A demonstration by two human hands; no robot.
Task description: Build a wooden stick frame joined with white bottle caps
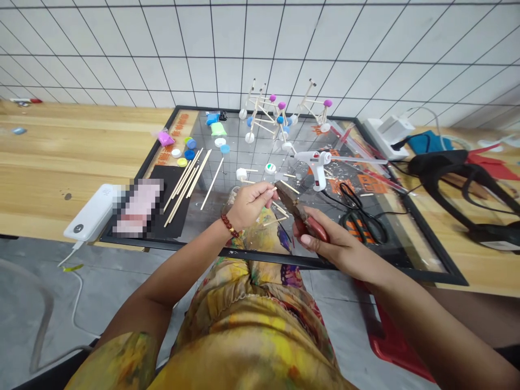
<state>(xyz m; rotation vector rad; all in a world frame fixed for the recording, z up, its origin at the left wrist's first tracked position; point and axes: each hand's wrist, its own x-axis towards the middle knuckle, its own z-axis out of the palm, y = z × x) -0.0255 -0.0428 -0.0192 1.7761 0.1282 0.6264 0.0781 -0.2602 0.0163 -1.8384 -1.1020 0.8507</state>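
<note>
Right grip (335, 242) holds pliers (298, 210), left grip (251, 203) apparently a small stick (275, 188).

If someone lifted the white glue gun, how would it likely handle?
The glue gun should stay rigid, since its body looks like molded plastic. Its black cord, coiled on the table, would probably flex and trail behind. The long pale rod jutting from its back might snag nearby things.
</note>
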